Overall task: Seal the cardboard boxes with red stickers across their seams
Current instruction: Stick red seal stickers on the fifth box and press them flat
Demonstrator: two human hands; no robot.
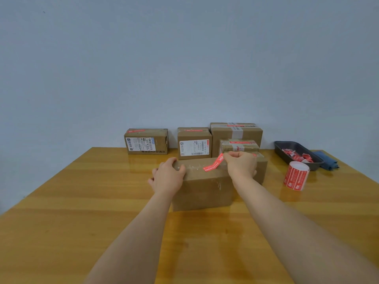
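Observation:
A brown cardboard box (205, 187) lies on the wooden table in front of me. My left hand (169, 177) grips its top left edge, fingers curled over the top. My right hand (241, 163) pinches the far end of a red sticker (213, 163). The sticker's near end lies on the box's taped top seam while the held end is lifted. A roll of red stickers (296, 175) stands to the right.
Several cardboard boxes with red stickers on top stand along the wall: one at the left (146, 141), one in the middle (194, 143), two stacked-looking at the right (235, 133). A dark tray (284, 147) with red scraps and a blue cloth (327, 160) sit far right.

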